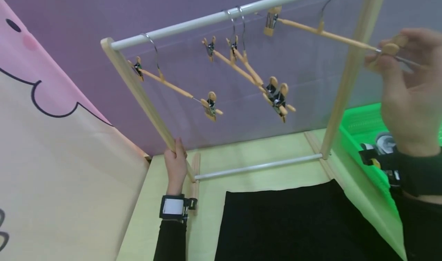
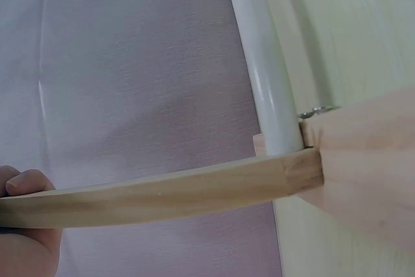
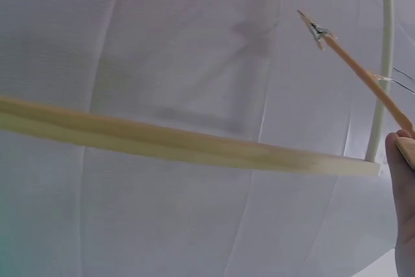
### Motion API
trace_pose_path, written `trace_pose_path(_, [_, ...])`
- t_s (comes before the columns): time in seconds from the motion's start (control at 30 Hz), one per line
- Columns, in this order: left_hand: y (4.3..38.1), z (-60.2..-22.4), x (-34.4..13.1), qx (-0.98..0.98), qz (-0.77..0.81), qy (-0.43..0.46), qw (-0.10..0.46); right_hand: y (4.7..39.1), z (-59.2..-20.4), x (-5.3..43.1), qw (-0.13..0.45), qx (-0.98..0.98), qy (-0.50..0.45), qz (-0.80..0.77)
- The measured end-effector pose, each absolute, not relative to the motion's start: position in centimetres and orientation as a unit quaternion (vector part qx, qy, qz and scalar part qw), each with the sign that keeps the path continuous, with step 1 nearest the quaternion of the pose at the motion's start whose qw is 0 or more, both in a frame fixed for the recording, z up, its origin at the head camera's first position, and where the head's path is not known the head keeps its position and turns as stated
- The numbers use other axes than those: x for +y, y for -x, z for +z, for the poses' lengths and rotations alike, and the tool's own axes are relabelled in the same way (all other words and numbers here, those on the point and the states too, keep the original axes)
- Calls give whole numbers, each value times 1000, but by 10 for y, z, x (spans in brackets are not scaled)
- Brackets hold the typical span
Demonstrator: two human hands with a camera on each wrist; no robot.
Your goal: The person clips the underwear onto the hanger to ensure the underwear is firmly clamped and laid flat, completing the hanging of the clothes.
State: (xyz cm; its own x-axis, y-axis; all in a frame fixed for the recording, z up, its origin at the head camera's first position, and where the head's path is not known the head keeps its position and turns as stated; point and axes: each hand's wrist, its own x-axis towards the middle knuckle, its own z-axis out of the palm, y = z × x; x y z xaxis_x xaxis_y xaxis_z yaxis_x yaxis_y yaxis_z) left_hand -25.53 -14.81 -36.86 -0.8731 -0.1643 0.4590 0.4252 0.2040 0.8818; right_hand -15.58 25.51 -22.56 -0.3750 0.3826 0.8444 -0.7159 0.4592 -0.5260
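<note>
My left hand [image 1: 176, 165] grips the lower part of the left wooden post [image 1: 145, 100] of a small clothes rack; the left wrist view shows fingers and thumb around it. At the upper right my right hand [image 1: 411, 96] pinches the wooden clip [image 1: 390, 49] on the near end of a clip hanger [image 1: 340, 38]. This hanger's hook is up at the white top rail [image 1: 193, 23], and its far clip [image 1: 271, 21] hangs with no garment. In the right wrist view the hanger [image 3: 363, 76] slants up and away from the thumb.
Several other clip hangers [image 1: 172, 87] hang bare from the rail. A black cloth [image 1: 283, 219] lies flat on the pale table before the rack's lower bar [image 1: 259, 168]. Beyond the right post [image 1: 348, 77] is a green basket [image 1: 359, 117] with rolled grey-white items inside. A purple backdrop stands behind.
</note>
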Motion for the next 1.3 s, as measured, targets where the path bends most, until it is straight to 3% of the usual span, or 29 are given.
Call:
trace_pose_path(0.23, [277, -394, -155, -736, -627, 75, 243, 142, -233, 260, 541, -637, -136, 532])
trace_pose_path(0.63, [277, -399, -162, -745, -611, 65, 259, 122, -282, 260, 527, -718, -105, 442])
trace_pose_path(1.0, [280, -396, -163, -741, -612, 69, 268, 124, -308, 267, 453, -767, -120, 438])
trace_pose_path(1.3, [280, -396, -162, -739, -613, 71, 270, 132, -322, 273, 347, -668, -187, 631])
